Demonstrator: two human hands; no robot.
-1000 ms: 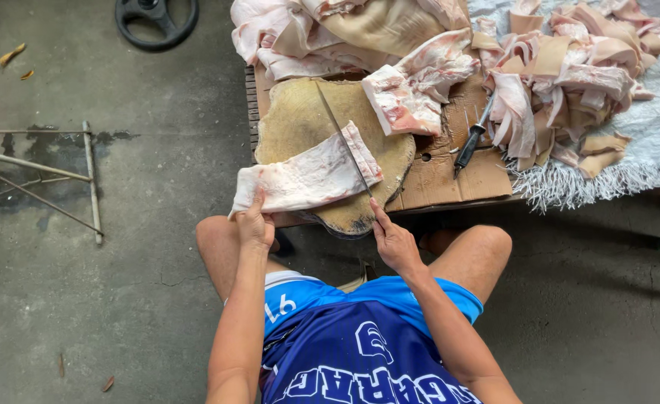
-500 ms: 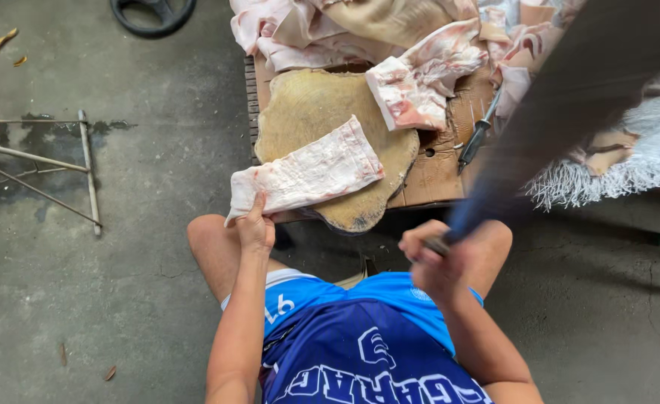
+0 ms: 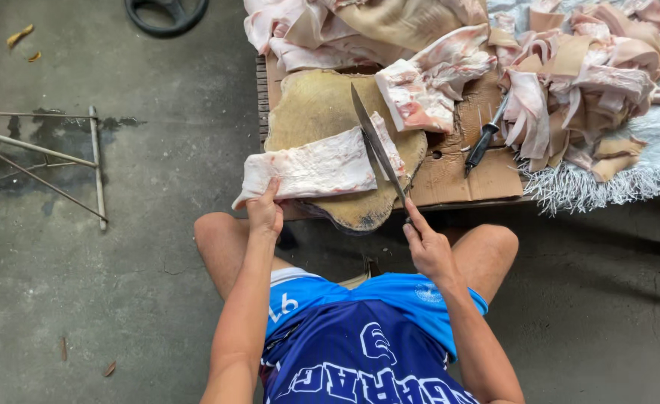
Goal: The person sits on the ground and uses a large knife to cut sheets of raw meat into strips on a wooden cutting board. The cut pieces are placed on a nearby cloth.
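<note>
A long slab of raw pork belly (image 3: 311, 168) lies across a round wooden chopping block (image 3: 322, 112). My left hand (image 3: 265, 211) pinches the slab's near left edge. My right hand (image 3: 428, 247) grips the handle of a long knife (image 3: 376, 142), whose blade rests on the slab's right end and points away from me. I sit low, with both knees beneath the block's near edge.
Piles of pale pork skin and meat pieces (image 3: 569, 75) cover the cardboard-topped low table (image 3: 457, 172). A second knife with a black handle (image 3: 483, 144) lies on the cardboard. A metal frame (image 3: 90, 164) and a black steering wheel (image 3: 167, 13) sit on the concrete floor.
My right hand left the slab, picked up the long knife, swung it close past the camera and set its blade on the slab's right end. The left hand kept its hold.
</note>
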